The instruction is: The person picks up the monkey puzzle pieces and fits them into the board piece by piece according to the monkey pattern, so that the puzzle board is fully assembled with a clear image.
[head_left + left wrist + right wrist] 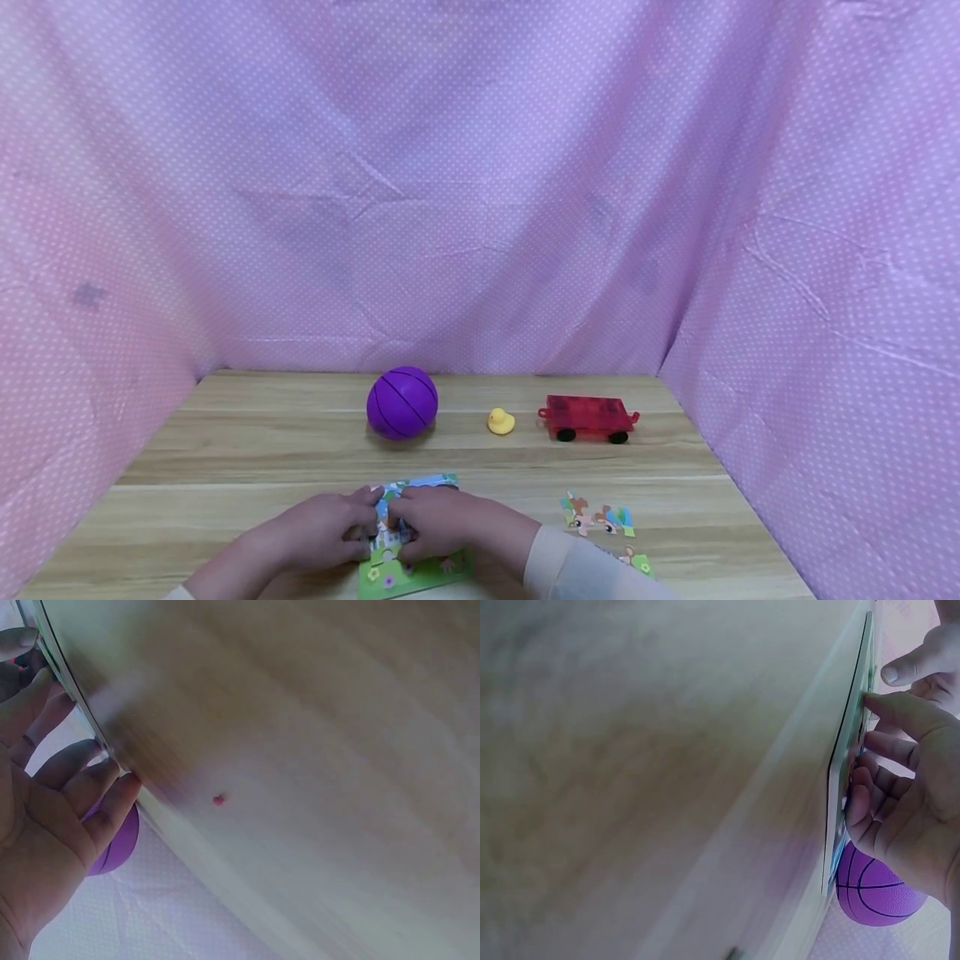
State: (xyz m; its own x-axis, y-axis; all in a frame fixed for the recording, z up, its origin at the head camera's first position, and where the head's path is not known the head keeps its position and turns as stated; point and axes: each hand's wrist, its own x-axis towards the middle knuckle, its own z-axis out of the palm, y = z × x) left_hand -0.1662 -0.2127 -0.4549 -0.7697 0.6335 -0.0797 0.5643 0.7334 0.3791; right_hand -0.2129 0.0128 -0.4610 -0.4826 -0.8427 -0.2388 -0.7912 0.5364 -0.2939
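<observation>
A jigsaw puzzle [408, 577] with a green, flowered lower part and blue upper part lies flat near the table's front. At its left edge is my left hand [326, 529], fingers bent loosely and fingertips by the border. My right hand [442, 521] lies over the middle and right of the picture, hiding much of it. In the right wrist view, the thumb [900, 709] and bent fingers of that hand rest on the puzzle's face, apart from each other. Whether a piece sits under them I cannot tell.
Several loose puzzle pieces [615, 521] lie to the right of the right forearm. Farther back stand a purple ball [402, 403], a small yellow duck [500, 422] and a red toy wagon [588, 417]. Pink dotted cloth [480, 208] hangs behind and beside the wooden table [247, 467].
</observation>
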